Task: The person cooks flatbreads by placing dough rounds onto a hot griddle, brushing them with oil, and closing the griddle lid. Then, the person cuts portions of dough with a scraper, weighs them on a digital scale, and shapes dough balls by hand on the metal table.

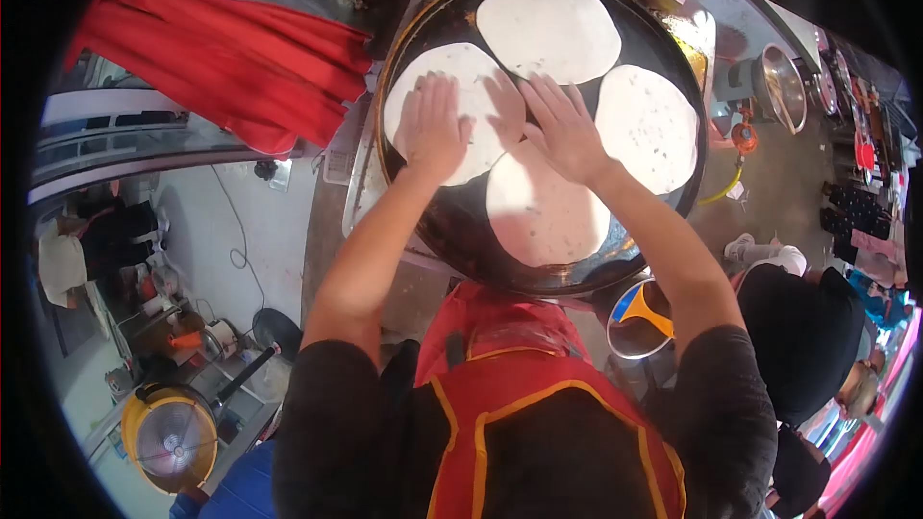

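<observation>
Four would exceed the limit, so several round flatbreads lie on a large round black griddle [452, 221]. My left hand [436, 130] rests flat, fingers stretched out, over the left flatbread [404, 86]. My right hand [565, 130] is also open, its fingers spread above the middle of the griddle, at the upper edge of the near flatbread [548, 216]. The far flatbread [550, 29] lies just beyond its fingertips. Over to the right is a speckled flatbread [649, 130]. Whether the right palm touches dough cannot be made out.
A red cloth [221, 58] hangs at the left. Below the griddle's right side stands a metal pot [639, 322] with blue and orange inside. A steel bowl [781, 86] and an orange gas regulator [744, 137] are at the right. A person in black [803, 336] is close by on the right.
</observation>
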### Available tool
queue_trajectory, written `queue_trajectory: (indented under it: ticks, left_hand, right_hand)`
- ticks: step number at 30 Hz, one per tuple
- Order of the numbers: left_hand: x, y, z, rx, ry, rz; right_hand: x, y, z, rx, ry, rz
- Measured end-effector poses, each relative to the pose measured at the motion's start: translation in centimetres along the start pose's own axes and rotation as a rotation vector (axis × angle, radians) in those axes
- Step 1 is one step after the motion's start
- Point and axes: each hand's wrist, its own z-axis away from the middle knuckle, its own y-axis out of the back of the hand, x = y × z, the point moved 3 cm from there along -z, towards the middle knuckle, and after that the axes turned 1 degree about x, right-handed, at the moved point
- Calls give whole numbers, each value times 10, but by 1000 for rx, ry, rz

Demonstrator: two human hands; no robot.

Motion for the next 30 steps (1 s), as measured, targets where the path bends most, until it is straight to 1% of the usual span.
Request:
queue_trajectory:
  ticks: [2,4,5,7,11,12,14,18,19,22,23,26,28,29,30]
  left_hand:
    - [41,30,26,-166,-130,69]
    - [71,17,60,-284,-347,246]
    - [80,14,70,-300,-373,286]
    - [94,9,84,-333,-424,363]
    - [107,9,117,-333,-427,276]
    - [108,10,126,-362,-418,297]
    - [111,16,137,-423,-403,343]
    - [108,13,124,-421,-437,201]
    - [110,19,118,-417,-411,194]
    - [120,32,100,-574,-406,102]
    - [126,34,85,-578,-378,169]
    - [151,23,42,-225,-527,294]
    - [178,12,9,-171,-542,262]
    - [188,8,-5,-142,-546,248]
    - [192,1,-17,-170,-535,246]
  right_hand:
    - [4,-13,47,-48,13,90]
    - [-15,-20,78,-89,114,-15]
    - [-21,-21,90,-109,168,-66]
    - [-22,-23,104,-136,168,-62]
    - [-26,-28,127,-217,219,-29]
    - [-27,-26,131,-242,244,-16]
    - [-29,-21,138,-233,290,-42]
    - [-15,-21,125,-168,302,-58]
    - [-14,-17,124,-160,285,-77]
    - [-7,-15,123,-80,242,-93]
    - [1,-2,110,-140,24,-84]
    - [74,2,113,149,-436,46]
    - [102,-22,126,165,-589,158]
    - [109,-24,128,173,-662,216]
    - [111,-29,130,147,-691,201]
